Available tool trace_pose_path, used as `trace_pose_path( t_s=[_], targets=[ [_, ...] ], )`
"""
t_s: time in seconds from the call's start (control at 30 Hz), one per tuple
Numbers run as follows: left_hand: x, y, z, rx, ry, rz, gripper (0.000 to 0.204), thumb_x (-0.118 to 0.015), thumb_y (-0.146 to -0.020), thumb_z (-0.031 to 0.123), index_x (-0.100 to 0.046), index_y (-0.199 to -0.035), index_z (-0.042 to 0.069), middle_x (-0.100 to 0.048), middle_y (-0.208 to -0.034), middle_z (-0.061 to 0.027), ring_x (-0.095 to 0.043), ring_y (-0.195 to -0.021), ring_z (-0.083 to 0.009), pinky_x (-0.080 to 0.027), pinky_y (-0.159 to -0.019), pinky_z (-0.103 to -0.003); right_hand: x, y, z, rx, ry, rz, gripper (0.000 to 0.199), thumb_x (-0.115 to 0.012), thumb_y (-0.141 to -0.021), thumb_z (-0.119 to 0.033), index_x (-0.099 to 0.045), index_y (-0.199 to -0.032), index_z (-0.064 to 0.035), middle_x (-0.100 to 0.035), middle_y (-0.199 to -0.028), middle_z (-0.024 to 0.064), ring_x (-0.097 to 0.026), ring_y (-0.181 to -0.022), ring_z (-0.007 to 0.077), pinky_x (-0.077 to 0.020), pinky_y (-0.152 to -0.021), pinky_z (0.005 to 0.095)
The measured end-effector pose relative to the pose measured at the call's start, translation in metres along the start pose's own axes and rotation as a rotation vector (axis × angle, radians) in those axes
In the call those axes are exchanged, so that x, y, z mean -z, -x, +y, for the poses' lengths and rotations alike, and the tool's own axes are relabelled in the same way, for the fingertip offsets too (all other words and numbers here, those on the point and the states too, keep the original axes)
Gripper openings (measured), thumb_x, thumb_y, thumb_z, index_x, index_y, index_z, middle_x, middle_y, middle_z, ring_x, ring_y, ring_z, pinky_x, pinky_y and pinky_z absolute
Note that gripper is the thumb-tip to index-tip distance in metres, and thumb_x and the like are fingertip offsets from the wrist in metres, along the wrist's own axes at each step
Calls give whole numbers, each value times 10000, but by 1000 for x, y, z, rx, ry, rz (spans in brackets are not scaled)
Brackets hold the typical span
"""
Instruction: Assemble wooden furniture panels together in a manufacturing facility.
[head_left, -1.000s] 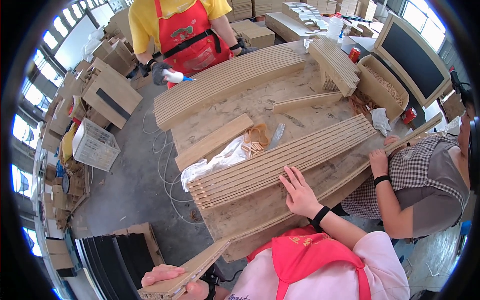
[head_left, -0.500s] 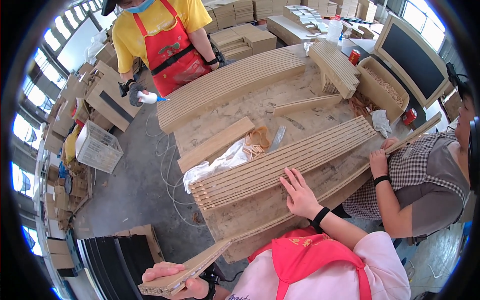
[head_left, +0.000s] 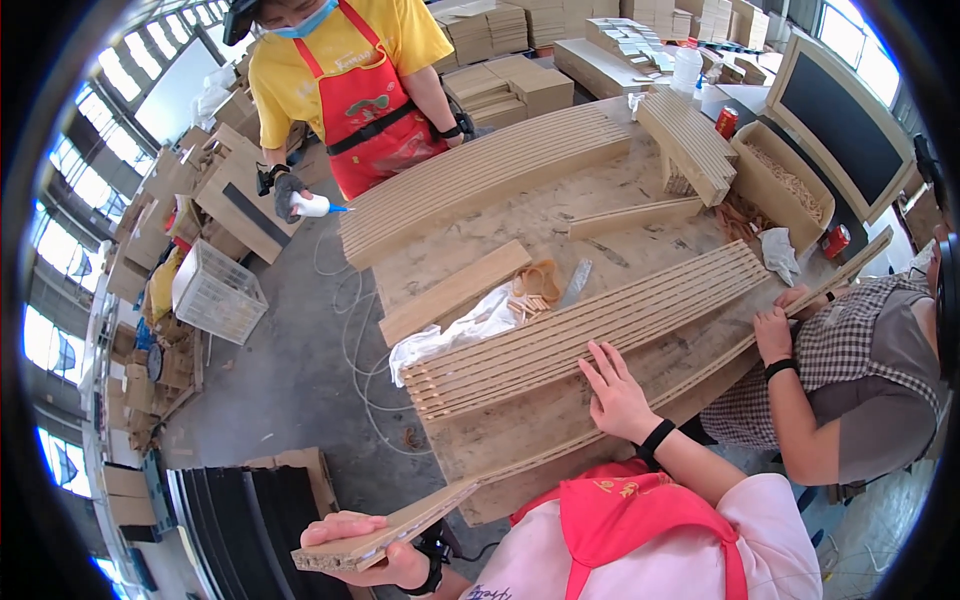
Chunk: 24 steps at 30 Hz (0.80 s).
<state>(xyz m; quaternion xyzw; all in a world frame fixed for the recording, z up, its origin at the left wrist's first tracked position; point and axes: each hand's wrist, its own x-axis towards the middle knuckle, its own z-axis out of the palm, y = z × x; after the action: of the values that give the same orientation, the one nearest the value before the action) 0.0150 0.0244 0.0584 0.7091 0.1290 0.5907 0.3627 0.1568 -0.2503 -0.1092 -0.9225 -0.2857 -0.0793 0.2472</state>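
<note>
Down at your lower left, your left hand [head_left: 398,566] is wrapped snugly round the end of one long particleboard strip [head_left: 418,513] running along the near table [head_left: 470,445] edge. Your right hand [head_left: 622,403] has its fingers loosely spread, tips on one slat bundle [head_left: 600,320], gripping nothing; two red cans [head_left: 727,122] sit by one cardboard box [head_left: 762,196] of wooden dowels [head_left: 785,180].

Wears a pale pink shirt [head_left: 525,555], with dark script [head_left: 488,594] low on the left of the red apron [head_left: 645,520] and a short sleeve [head_left: 768,520] to the apron's right. Shows yellow lettering [head_left: 622,487] near the apron's far edge and narrow red straps [head_left: 735,565] leading off its near corners. Has a bare left hand [head_left: 365,545], left of the apron, with bulky black gear [head_left: 437,553] at the wrist. Has a bare right hand [head_left: 622,400], beyond the apron, with a plain black band [head_left: 656,436] around the wrist.
</note>
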Motion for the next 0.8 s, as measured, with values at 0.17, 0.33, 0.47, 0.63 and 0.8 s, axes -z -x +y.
trace_pose_path(
  t_s=[0.17, 0.33, 0.47, 0.63, 0.8],
  targets=[
    [0, 0, -2, 10, 28, -4, 874, -733, -690, 621, -396, -1177, -21, -429, -768, -12, -445, -575, -82, -370, -543, -224, 8, 1, 1, 1, -12, 31, 542, -605, -723, -28, -498, -1254, -10, -386, -1408, 204, -365, -1302, 392, -385, -1042, 431],
    [2, -2, -3, 2, 26, -27, 878, -748, -692, 592, -389, -1216, -15, -444, -783, -15, -450, -580, -85, -371, -538, -221, 28, 17, -18, 82, -379, 74, 262, -594, -786, 9, -641, -1040, -39, -668, -1022, 103, -643, -956, 267, -525, -782, 371],
    [3, -2, -6, -16, 19, -38, 888, -745, -701, 583, -379, -1246, -15, -446, -785, -13, -448, -589, -84, -371, -533, -220, 30, 41, -21, -130, -787, -481, 167, -623, -860, -90, -679, -1013, -58, -691, -955, 99, -667, -893, 183, -533, -752, 316],
    [-5, -1, -8, -8, 56, -68, 932, -738, -719, 550, -328, -1339, -12, -451, -794, -13, -446, -635, -96, -371, -555, -217, 19, 61, -3, -118, -811, -640, 270, -640, -871, -243, -658, -1059, -49, -678, -929, 132, -660, -832, 240, -535, -756, 325],
    [14, 4, -19, -23, 73, -85, 897, -729, -772, 504, -324, -1363, -36, -504, -865, -34, -449, -684, -97, -386, -647, -236, 32, 78, 18, -109, -718, -783, 369, -618, -888, -343, -631, -1111, -49, -650, -1020, 156, -632, -933, 282, -505, -829, 350]
  ],
)
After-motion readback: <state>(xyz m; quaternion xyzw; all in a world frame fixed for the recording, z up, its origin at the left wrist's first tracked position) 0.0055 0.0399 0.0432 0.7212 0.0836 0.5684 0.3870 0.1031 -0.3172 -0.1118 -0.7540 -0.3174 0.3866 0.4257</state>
